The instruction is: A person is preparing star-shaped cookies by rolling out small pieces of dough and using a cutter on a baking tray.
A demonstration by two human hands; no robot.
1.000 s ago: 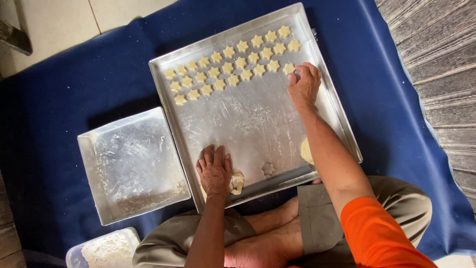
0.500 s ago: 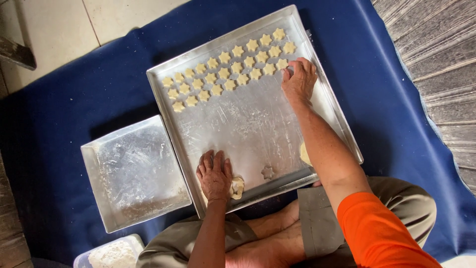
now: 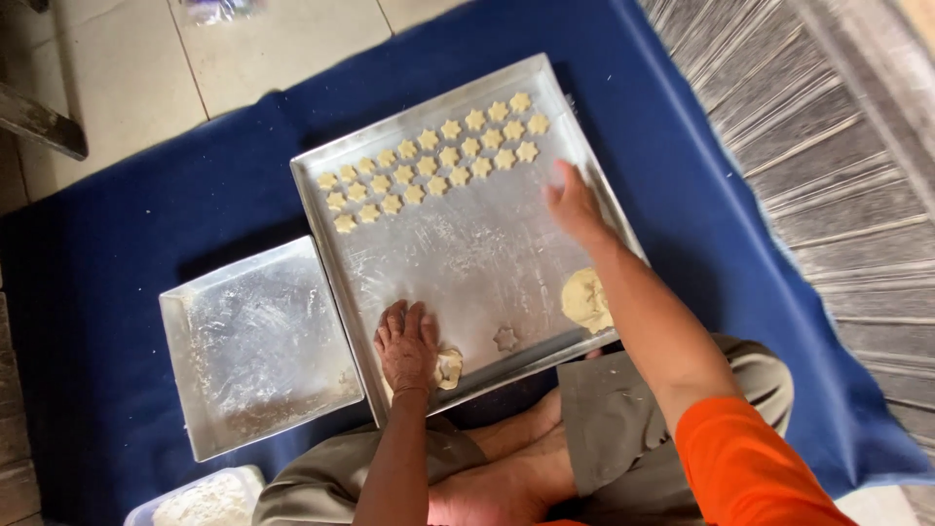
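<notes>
Head view: your left hand (image 3: 407, 347) lies palm down, fingers together and flat, on the near edge of the large rectangular silver metal baking tray (image 3: 487, 263); it grips nothing, and its thumb side touches a small flattened scrap of pale dough (image 3: 449, 367). Just beside that scrap a small metal star-shaped cutter (image 3: 504, 338) sits on the tray, apart from both hands. Your right hand (image 3: 573, 205) reaches across to the tray's right edge, fingers loosely spread and slightly blurred; you hold nothing in it that shows. Near your right forearm a rounded flattened piece of pale dough (image 3: 586, 300) rests at the tray's right rim. Three slanted rows of small star-shaped cut dough pieces (image 3: 435, 160) fill the far part of the tray, well apart from your left hand and just beyond your right. To the left, touching the big tray, is a smaller square silver metal tray (image 3: 258, 346). Both lie on a dark blue cloth (image 3: 195, 195). At the lower left corner stands a clear plastic container of white flour (image 3: 200, 500).
</notes>
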